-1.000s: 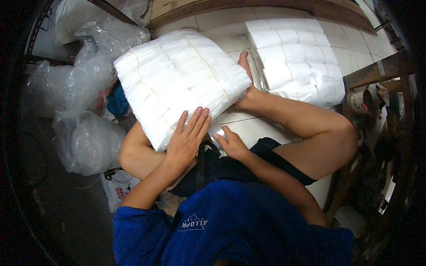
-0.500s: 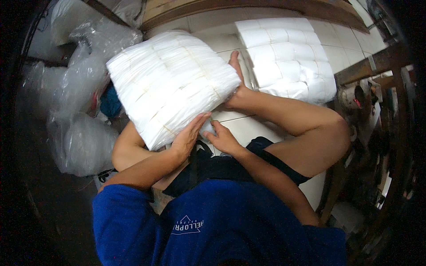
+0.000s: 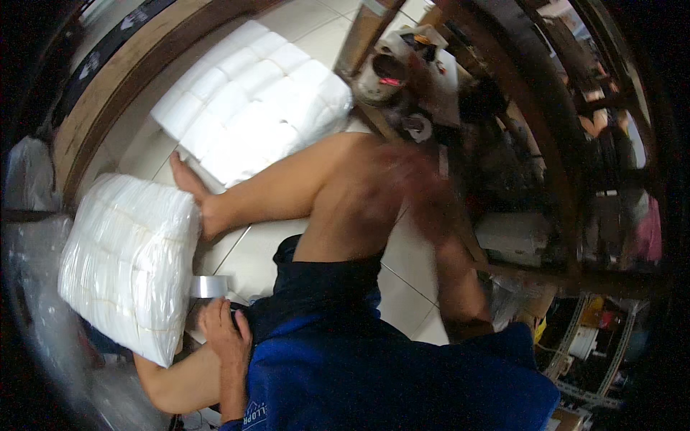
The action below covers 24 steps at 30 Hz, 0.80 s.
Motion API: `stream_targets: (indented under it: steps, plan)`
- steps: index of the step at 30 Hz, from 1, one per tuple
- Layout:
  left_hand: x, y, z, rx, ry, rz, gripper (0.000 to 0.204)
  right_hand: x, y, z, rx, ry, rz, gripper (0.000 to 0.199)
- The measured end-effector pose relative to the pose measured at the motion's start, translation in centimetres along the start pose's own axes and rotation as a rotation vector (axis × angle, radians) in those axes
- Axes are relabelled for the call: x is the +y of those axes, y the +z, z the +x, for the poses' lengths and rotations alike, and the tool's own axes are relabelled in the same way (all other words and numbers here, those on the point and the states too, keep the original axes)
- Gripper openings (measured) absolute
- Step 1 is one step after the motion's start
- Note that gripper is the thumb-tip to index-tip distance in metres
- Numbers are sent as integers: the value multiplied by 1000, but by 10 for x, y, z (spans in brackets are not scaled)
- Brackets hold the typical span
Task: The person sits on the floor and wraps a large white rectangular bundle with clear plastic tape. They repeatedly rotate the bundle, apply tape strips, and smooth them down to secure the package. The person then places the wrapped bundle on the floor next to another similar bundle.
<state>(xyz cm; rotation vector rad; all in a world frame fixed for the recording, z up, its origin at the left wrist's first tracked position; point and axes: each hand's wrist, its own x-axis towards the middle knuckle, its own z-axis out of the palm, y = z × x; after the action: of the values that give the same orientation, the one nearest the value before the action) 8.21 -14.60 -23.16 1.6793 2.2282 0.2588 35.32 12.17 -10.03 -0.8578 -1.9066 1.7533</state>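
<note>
A white stack (image 3: 129, 262), bound with thin bands and wrapped in shiny clear plastic, rests against my left leg. From its near right edge a short silver-grey piece that looks like tape (image 3: 210, 286) sticks out. Just below that piece is my left hand (image 3: 224, 329), its fingers stretched out and nothing visible in them. My right hand (image 3: 420, 190) is smeared by motion beside my bent right knee, and its fingers cannot be made out. Beyond my right foot lies a second banded white stack (image 3: 251, 100) on the tiles.
A wooden beam (image 3: 118, 79) runs along the far left. Right of my knee stand a dark wooden frame (image 3: 503, 93) and a dirty round tub (image 3: 381, 79). Clear plastic bags (image 3: 36, 266) are heaped at the left. A metal rack (image 3: 575, 352) holds small items at lower right.
The view has swung to the right. My right hand has left the wrapped stack and moved out past my right knee. My left hand has come off the stack's side, and the silver-grey piece now shows.
</note>
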Motion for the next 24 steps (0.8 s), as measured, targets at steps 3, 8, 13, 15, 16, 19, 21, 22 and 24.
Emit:
stream_targets:
  steps: [3, 8, 13, 15, 16, 19, 21, 22, 24]
  plan:
    - [-11, 48, -14, 277, -646, -812, 44, 11, -53, -10, 342, 147, -418, 38]
    - [-23, 52, 26, 467, -854, -1428, 48, 72, -30, 42, 103, 226, -863, 36]
    - [-3, 59, 53, 653, -928, -1617, 55, 113, 29, 85, -99, 208, -1054, 33]
    - [0, 56, 55, 664, -954, -1472, 52, 120, 39, 94, -119, 192, -1060, 32]
    - [-2, 57, 58, 618, -922, -1470, 51, 119, 40, 94, -106, 182, -1042, 31]
    - [-15, 84, 51, 541, -895, -1352, 47, 99, 41, 91, -76, 112, -928, 30]
    - [-38, 114, 72, 419, -789, -1130, 43, 62, 36, 62, 61, 112, -846, 29]
    - [-27, 121, 42, 539, -909, -1179, 42, 49, 39, 74, -70, 32, -785, 28]
    - [-24, 104, 51, 560, -864, -1268, 40, 19, 45, 56, -60, -16, -706, 27]
